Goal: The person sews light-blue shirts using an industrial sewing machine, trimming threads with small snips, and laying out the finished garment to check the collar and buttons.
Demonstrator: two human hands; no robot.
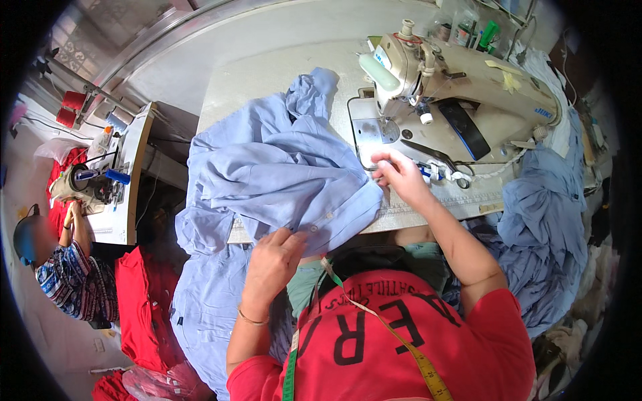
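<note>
A light blue button-up shirt lies rumpled on the sewing table, its buttoned edge toward me. My left hand is closed on the shirt's near edge, beside the small buttons. Just past the shirt's right corner is my right hand, its fingers loosely bent and slightly apart, with nothing visible in them. Dark-handled scissors lie on the machine bed beside that hand. To their left is the sewing machine's metal needle plate, with no cloth on it.
The sewing machine takes up the back right, with a dark phone on its base. More blue garments hang over the right edge. Behind the machine stand small bottles. At left, a co-worker sits at another machine near red cloth.
</note>
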